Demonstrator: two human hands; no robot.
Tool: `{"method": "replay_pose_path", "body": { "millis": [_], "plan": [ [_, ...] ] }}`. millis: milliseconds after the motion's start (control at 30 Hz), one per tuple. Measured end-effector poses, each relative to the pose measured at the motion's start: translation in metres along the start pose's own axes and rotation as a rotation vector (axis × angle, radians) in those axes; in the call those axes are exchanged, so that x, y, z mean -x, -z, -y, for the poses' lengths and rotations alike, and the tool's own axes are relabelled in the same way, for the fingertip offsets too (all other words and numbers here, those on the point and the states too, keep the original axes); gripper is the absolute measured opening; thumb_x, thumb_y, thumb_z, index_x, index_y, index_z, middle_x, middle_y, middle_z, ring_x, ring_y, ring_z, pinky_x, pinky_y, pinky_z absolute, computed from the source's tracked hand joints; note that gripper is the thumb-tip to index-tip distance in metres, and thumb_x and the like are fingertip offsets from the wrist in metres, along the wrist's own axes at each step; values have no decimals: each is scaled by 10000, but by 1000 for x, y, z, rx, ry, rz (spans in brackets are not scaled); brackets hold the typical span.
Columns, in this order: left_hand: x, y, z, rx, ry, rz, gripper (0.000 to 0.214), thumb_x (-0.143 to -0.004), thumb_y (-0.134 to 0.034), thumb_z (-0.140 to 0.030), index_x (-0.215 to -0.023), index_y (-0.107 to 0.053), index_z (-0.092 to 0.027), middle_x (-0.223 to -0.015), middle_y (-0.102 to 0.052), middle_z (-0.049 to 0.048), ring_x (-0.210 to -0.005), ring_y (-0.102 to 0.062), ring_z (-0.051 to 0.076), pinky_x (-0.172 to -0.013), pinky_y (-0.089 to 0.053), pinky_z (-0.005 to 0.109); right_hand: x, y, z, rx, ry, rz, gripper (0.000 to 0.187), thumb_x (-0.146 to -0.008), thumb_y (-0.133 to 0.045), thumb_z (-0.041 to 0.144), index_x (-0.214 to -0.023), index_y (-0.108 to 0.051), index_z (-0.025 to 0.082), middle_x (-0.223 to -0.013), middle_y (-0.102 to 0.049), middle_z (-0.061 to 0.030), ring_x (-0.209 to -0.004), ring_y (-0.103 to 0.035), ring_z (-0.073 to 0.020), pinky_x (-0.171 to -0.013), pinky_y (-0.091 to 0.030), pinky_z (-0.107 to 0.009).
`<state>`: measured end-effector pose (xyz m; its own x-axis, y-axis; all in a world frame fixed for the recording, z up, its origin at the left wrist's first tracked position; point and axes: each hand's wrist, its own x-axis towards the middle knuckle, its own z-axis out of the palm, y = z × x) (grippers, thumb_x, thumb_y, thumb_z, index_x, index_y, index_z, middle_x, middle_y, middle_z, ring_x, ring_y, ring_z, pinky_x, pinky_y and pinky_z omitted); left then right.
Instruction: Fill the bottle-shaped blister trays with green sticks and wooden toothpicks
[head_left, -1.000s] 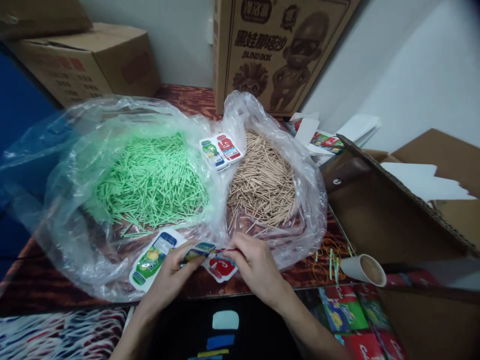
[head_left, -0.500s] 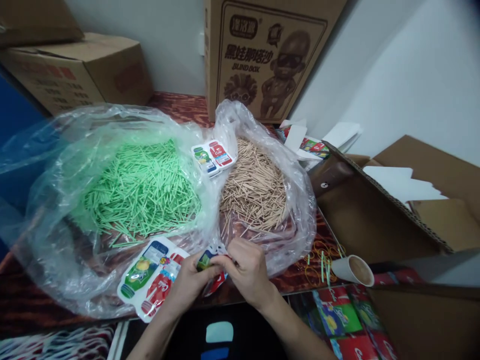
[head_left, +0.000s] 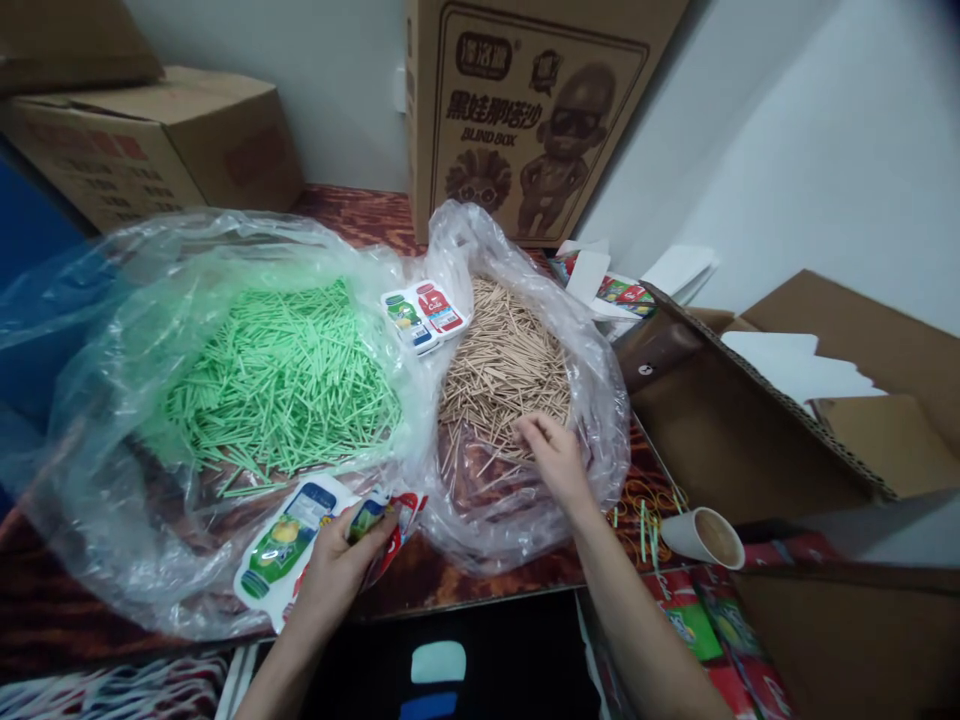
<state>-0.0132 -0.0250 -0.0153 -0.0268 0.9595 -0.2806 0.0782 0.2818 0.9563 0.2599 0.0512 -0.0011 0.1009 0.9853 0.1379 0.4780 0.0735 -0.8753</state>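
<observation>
My left hand [head_left: 341, 560] is closed on a small printed packet [head_left: 403, 520] with red and dark blue-green colours, above the table's front edge. Partly under that hand lies a larger white card [head_left: 281, 545] printed with a green jar and a red one. My right hand [head_left: 553, 455] reaches over the lower right of the brown paper sticks [head_left: 502, 360], its fingers pinched together. Whether a stick is between them I cannot make out. These sticks rest in a clear plastic bag [head_left: 604, 410]. Left of them, light green sticks [head_left: 292, 380] fill another clear bag [head_left: 97, 400].
A small stack of printed cards [head_left: 425, 315] sits between the bags. Behind stands a tall cardboard box [head_left: 540, 130]; another carton [head_left: 240, 140] is back left. To the right are an open box [head_left: 720, 430], a paper cup [head_left: 701, 537] and rubber bands [head_left: 634, 500].
My right hand has let go of the packet and moved up and right to the brown sticks. My left hand has shifted left and keeps the packet.
</observation>
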Motion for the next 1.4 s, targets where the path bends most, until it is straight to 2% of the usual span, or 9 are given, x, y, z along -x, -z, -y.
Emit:
{"method": "replay_pose_path", "body": {
  "millis": [167,300,433,567,700,933,1200,1300,1400],
  "plan": [
    [2,-8,-6,30,18,63,278,-709,-687,-432,-687,-652,-157,-629,-580,-10,-603,-486,136,-569,-399,223,-74,16,-24,240,208,-263,266,-903,-422,364,-862,-623,195,-891,-658,-69,-871,-589,-217,-815,-438,-337],
    [4,-11,-3,27,12,99,291,-702,-686,-451,-701,-653,-162,-658,-610,0,-628,-513,151,-594,-416,229,-134,16,-37,548,159,-274,322,-919,-370,334,-1061,-602,164,-1092,-644,-133,-1024,-556,-250,-906,-411,-375],
    [3,-7,4,6,6,131,269,-709,-684,-436,-712,-661,-169,-716,-645,8,-681,-544,165,-637,-433,229,-161,2,-47,631,140,-229,332,-914,-416,352,-1104,-589,143,-1103,-632,-158,-1033,-535,-274,-905,-390,-389],
    [3,-7,6,26,37,88,265,-723,-670,-436,-711,-647,-172,-710,-634,3,-671,-535,158,-595,-417,217,-149,-17,-51,705,172,-183,306,-924,-430,387,-990,-624,161,-1023,-634,-139,-993,-518,-269,-883,-369,-371],
    [0,-10,4,53,40,89,266,-720,-678,-421,-681,-610,-167,-631,-562,-17,-606,-471,130,-559,-386,210,-129,-27,-49,782,209,-201,326,-951,-396,378,-908,-648,176,-945,-639,-110,-925,-514,-240,-844,-356,-341],
    [-6,-11,4,47,41,153,281,-729,-677,-403,-628,-559,-169,-572,-489,-39,-548,-404,105,-522,-346,205,-105,-36,-43,763,245,-242,350,-966,-372,379,-941,-655,175,-957,-651,-111,-915,-515,-243,-838,-337,-355],
    [-5,-13,2,160,97,124,284,-665,-744,-403,-624,-614,-154,-568,-562,-34,-536,-473,107,-521,-385,213,-83,-47,-36,816,215,-288,376,-972,-351,382,-892,-650,167,-882,-640,-120,-862,-514,-248,-808,-331,-358],
    [-10,-1,-9,287,148,32,302,-580,-806,-388,-698,-677,-142,-651,-655,-3,-606,-577,146,-601,-464,254,-83,-45,-34,783,211,-266,360,-970,-356,361,-949,-652,156,-908,-653,-124,-880,-531,-245,-826,-340,-359],
    [-3,30,-31,349,101,-113,375,-511,-857,-356,-760,-694,-127,-729,-693,28,-700,-638,193,-704,-514,318,-84,-37,-34,649,224,-223,339,-959,-383,352,-1069,-633,152,-986,-673,-126,-933,-555,-242,-877,-356,-370]
  ]
}}
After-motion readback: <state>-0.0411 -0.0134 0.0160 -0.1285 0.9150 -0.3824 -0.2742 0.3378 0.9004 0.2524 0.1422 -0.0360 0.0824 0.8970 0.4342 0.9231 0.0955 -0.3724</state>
